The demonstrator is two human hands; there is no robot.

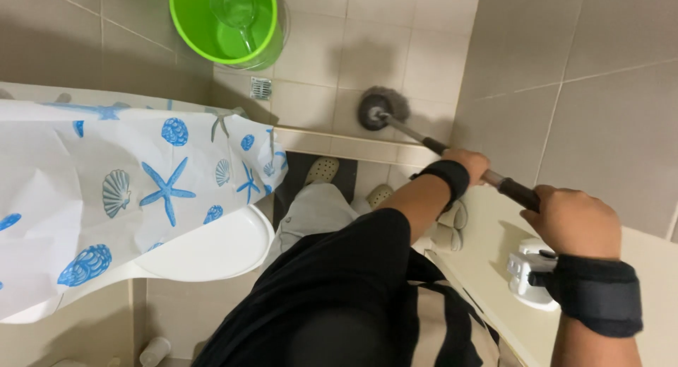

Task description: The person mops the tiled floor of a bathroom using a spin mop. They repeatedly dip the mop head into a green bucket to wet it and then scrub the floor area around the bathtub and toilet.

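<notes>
Brush head (382, 107): grey, bristly
Brush handle (424, 137): smooth metal, dark grip
Bucket (224, 22): glossy green plastic
Curtain (106, 190): smooth printed plastic sheet
Floor tiles (318, 56): matt beige ceramic
Wrist straps (597, 293): black matt cloth

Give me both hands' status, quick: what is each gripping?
Left hand: closed around the long brush handle, farther down toward the brush head.
Right hand: closed around the upper end of the same handle.

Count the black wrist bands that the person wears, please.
2. One wrist band sits on the left wrist, behind the left hand on the brush handle. The other wrist band sits on the right wrist, below the right hand.
</notes>
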